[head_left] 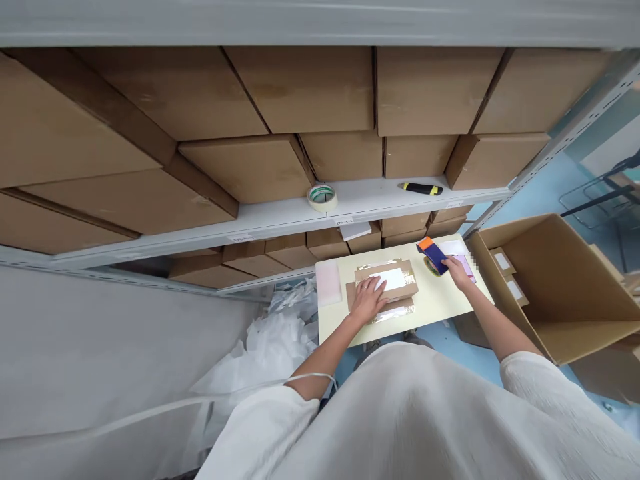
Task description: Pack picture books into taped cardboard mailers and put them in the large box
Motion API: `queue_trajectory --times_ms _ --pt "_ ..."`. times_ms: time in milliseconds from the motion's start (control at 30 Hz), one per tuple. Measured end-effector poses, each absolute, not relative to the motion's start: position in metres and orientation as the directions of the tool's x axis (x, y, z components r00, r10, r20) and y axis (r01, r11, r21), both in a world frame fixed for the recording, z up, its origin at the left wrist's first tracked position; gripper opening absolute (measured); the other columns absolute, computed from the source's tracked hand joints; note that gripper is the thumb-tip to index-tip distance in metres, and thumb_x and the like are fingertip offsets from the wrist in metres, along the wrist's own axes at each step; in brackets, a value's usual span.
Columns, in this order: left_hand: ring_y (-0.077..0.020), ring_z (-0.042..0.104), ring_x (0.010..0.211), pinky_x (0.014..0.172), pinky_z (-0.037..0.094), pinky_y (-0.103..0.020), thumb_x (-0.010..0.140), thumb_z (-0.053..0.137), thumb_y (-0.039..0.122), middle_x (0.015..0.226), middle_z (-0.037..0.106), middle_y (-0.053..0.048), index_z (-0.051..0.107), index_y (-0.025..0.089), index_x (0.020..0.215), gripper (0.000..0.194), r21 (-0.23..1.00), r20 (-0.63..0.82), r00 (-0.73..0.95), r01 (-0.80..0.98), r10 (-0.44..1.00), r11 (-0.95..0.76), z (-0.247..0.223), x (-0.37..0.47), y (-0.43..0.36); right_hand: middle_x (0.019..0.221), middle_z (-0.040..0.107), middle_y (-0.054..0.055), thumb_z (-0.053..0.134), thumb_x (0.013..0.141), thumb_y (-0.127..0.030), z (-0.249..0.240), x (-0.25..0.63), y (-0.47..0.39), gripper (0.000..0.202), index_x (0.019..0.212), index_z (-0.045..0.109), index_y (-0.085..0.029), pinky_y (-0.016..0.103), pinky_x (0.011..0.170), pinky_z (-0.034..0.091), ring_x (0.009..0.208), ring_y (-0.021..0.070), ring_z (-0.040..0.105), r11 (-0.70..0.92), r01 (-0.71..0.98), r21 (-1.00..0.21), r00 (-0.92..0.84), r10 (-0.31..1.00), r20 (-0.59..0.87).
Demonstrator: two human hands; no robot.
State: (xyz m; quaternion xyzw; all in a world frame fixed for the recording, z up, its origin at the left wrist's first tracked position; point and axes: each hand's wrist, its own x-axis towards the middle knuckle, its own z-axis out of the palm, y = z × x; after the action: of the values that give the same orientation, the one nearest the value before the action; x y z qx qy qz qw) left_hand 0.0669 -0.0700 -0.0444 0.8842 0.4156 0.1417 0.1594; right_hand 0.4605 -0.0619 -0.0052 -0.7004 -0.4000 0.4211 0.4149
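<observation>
My left hand [369, 300] lies flat with its fingers spread on a small cardboard box [409, 285]. A white label [394, 279] covers part of the box's top, and shiny clear tape shows along its edges. Flaps stick out at its left and near sides. My right hand [456, 271] is closed round a blue and orange tape dispenser [436, 257], held just right of the box. Below that hand a lilac sheet [467, 268] is partly covered. Both hands are over a pale yellow tabletop [427, 308].
Shelves full of cardboard boxes [325, 87] stand in front. On one shelf sit a tape roll [327, 206] and a utility knife [423, 189]. A large open carton [585, 327] with small boxes stands right. White plastic packing [270, 347] lies left; a pinkish pad [329, 283] lies on the tabletop.
</observation>
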Motion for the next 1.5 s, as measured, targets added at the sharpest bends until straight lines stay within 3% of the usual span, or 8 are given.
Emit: queue_trajectory --times_ms 200,400,667,767,900,1067,1233,1500 --pt "-0.0366 0.047 0.151 0.128 0.033 -0.058 0.101 0.066 0.044 0.162 0.056 -0.014 0.061 0.028 0.156 0.058 0.453 0.128 0.598 0.674 0.791 -0.583 -0.044 0.069 -0.07 0.087 0.067 0.0 0.07 0.073 -0.042 0.049 0.413 -0.034 0.023 0.085 0.068 -0.023 0.031 0.082 0.045 0.086 0.0206 0.057 -0.284 0.029 -0.958 -0.067 0.956 -0.285" --pt "-0.0362 0.046 0.154 0.13 0.033 -0.059 0.098 0.069 0.039 0.165 0.053 -0.015 0.062 0.023 0.154 0.059 0.555 0.104 0.6 0.626 0.793 -0.547 -0.041 0.062 -0.067 0.085 0.066 -0.001 0.067 0.072 -0.043 0.044 0.363 -0.021 0.024 0.084 0.066 -0.022 0.03 0.082 0.043 0.087 0.0205 0.055 -0.282 0.18 -0.943 -0.263 0.909 -0.322" --pt "-0.033 0.053 0.15 0.127 0.042 -0.055 0.093 0.072 0.03 0.155 0.064 -0.014 0.073 0.023 0.139 0.046 0.686 0.094 0.551 0.567 0.829 -0.455 -0.035 0.053 -0.063 0.085 0.065 0.001 0.061 0.074 -0.045 0.037 0.377 -0.013 0.022 0.077 0.063 -0.024 0.033 0.085 0.045 0.09 0.0236 0.055 -0.206 0.364 -0.908 -0.298 0.898 -0.323" --pt "-0.0287 0.064 0.137 0.12 0.05 -0.05 0.098 0.062 0.025 0.142 0.072 -0.012 0.075 0.022 0.131 0.036 0.821 0.078 0.415 0.489 0.906 -0.295 -0.023 0.058 -0.056 0.088 0.068 0.002 0.061 0.075 -0.046 0.035 0.381 -0.012 0.022 0.078 0.064 -0.024 0.035 0.089 0.048 0.095 0.0261 0.057 -0.193 0.407 -0.893 -0.278 0.905 -0.323" --pt "-0.0232 0.073 0.119 0.109 0.057 -0.042 0.102 0.058 0.024 0.13 0.077 -0.011 0.075 0.021 0.126 0.029 0.973 -0.035 0.16 0.23 0.987 -0.003 0.003 0.07 -0.039 0.089 0.071 0.003 0.061 0.077 -0.044 0.034 0.381 -0.013 0.02 0.079 0.065 -0.024 0.037 0.092 0.051 0.098 0.0274 0.061 -0.2 0.421 -0.885 -0.259 0.908 -0.329" --pt "-0.022 0.076 0.116 0.109 0.058 -0.041 0.096 0.064 0.017 0.119 0.08 -0.011 0.073 0.02 0.119 0.025 0.997 -0.076 0.147 0.016 0.986 0.074 0.029 0.086 -0.027 0.092 0.075 0.003 0.063 0.077 -0.04 0.036 0.382 -0.011 0.018 0.083 0.071 -0.024 0.039 0.096 0.053 0.104 0.0297 0.064 -0.224 0.464 -0.857 -0.223 0.907 -0.358" --pt "-0.0225 0.076 0.115 0.111 0.057 -0.044 0.092 0.064 0.01 0.119 0.081 -0.012 0.072 0.019 0.117 0.028 0.996 -0.088 0.138 0.005 0.986 0.088 0.036 0.096 -0.028 0.096 0.077 0.003 0.06 0.077 -0.04 0.039 0.387 -0.01 0.023 0.087 0.074 -0.024 0.041 0.099 0.052 0.102 0.0294 0.065 -0.197 0.457 -0.867 -0.286 0.891 -0.353" --pt "-0.0254 0.076 0.117 0.113 0.056 -0.049 0.091 0.069 0.016 0.121 0.08 -0.013 0.072 0.02 0.113 0.022 0.989 -0.126 0.144 -0.053 0.981 0.135 0.037 0.099 -0.029 0.099 0.076 0.004 0.058 0.077 -0.044 0.036 0.391 -0.011 0.026 0.085 0.071 -0.023 0.041 0.101 0.05 0.101 0.0282 0.064 -0.185 0.444 -0.877 -0.297 0.893 -0.338"
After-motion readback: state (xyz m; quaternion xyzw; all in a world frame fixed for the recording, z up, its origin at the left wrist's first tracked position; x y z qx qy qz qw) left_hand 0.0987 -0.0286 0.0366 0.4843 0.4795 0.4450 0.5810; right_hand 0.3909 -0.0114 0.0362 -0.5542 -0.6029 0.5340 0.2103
